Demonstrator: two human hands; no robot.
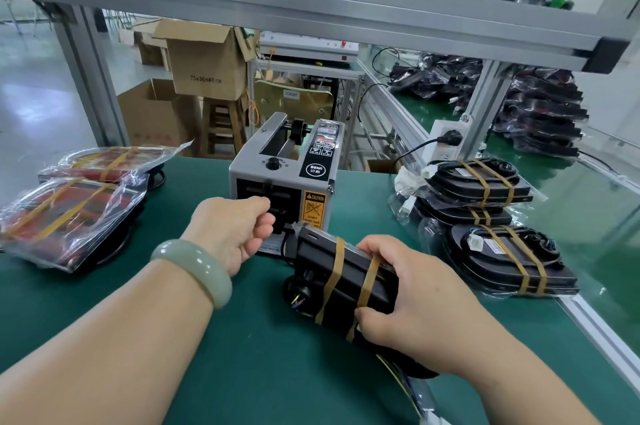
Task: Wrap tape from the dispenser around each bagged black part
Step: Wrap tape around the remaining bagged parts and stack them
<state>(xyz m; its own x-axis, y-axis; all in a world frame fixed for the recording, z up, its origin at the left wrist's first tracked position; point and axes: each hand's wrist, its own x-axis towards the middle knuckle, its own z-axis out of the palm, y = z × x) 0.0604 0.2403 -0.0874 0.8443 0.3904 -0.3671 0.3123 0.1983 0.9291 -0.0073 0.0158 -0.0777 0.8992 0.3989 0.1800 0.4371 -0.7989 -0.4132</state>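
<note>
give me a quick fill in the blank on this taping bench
1. The right hand grips a bagged black part wrapped with ___ tape bands.
2. The bangle sits on the ___ wrist.
3. The mat under the tape dispenser is ___.
Missing: two; left; green.

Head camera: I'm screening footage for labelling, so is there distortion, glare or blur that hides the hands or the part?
Head view: wide-angle bending curves the shelf beam and table edge; glare streaks the clear bags at left; the left hand, right hand and bagged black part are sharp.
</note>
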